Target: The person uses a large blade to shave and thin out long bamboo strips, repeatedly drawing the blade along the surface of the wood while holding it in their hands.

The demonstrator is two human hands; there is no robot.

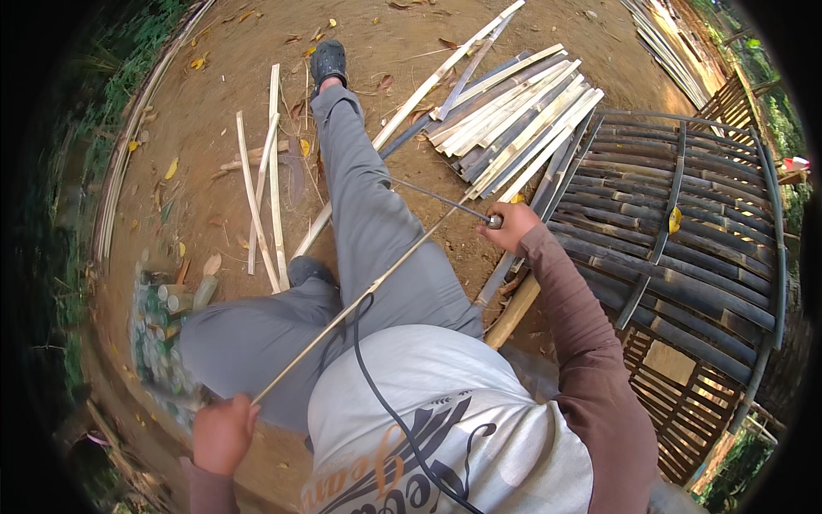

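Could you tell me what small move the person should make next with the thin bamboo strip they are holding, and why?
Probably draw the knife a little further along the thin bamboo strip. The left hand grips the strip's near end, the right hand holds the knife handle with the blade laid across the strip over the knee, and most of the strip lies between the hands.
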